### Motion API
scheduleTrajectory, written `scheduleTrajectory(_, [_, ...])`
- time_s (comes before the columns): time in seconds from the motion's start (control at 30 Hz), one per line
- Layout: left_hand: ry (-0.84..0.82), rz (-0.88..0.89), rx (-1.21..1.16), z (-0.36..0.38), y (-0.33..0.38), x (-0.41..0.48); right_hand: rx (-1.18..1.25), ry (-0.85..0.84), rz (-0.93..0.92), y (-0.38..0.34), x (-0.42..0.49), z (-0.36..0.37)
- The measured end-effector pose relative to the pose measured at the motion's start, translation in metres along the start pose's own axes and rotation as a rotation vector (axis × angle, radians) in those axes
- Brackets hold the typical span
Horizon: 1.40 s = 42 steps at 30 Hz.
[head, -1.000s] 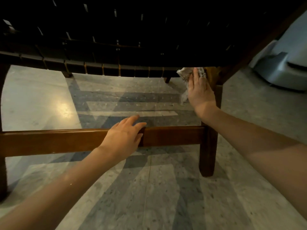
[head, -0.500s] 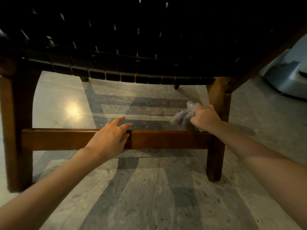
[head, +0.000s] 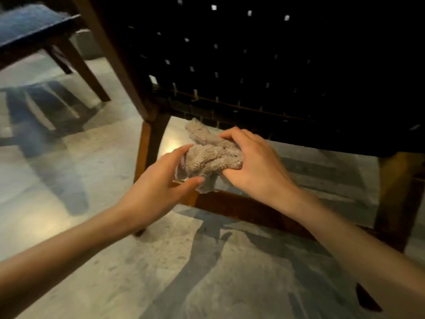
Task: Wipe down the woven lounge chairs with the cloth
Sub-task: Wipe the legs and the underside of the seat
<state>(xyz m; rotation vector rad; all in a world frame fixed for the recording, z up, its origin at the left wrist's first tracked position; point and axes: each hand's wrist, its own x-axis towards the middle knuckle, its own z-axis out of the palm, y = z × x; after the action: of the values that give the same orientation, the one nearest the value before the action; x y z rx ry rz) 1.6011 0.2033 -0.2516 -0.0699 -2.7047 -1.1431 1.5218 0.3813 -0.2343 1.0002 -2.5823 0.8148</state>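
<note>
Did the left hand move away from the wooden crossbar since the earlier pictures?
Yes. The left hand has lifted off the wooden crossbar and now grips the cloth above it, together with the right hand.

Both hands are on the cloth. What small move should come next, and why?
Probably open the cloth flat: it is a crumpled lump, gripped by the right hand and pinched by the left hand. Then it could wipe the rail just below.
</note>
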Motion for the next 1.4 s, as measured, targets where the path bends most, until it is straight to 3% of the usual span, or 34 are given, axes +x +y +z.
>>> scheduleTrajectory(0.1, [0.158, -0.052, 0.058, -0.042, -0.019, -0.019, 0.153, -0.033, -0.109, -0.043, 0.022, 0.027])
scheduleTrajectory(0.37, [0.363, -0.217, 0.142, -0.117, -0.1, -0.071, 0.284, -0.279, -0.256, -0.115, 0.063, 0.121])
scheduleTrajectory(0.5, [0.383, -0.308, 0.162, -0.136, -0.145, -0.083, 0.222, -0.409, -0.28, -0.133, 0.085, 0.168])
scheduleTrajectory(0.7, [0.356, -0.486, 0.126, -0.193, -0.172, -0.079, 0.156, -0.691, -0.156, -0.18, 0.128, 0.186])
scheduleTrajectory(0.87, [0.345, -0.621, 0.023, -0.284, -0.135, -0.083, 0.269, -0.797, -0.042, -0.256, 0.157, 0.138])
scheduleTrajectory(1.0, [0.318, -0.6, -0.034, -0.378, -0.072, -0.085, 0.359, -0.908, 0.104, -0.327, 0.187, 0.073])
scheduleTrajectory(1.13, [0.265, -0.555, -0.02, -0.471, 0.004, -0.079, 0.332, -0.871, 0.254, -0.4, 0.221, 0.0])
scheduleTrajectory(1.4, [0.209, -0.428, -0.038, -0.646, 0.119, -0.042, 0.305, -0.733, 0.1, -0.528, 0.323, -0.133])
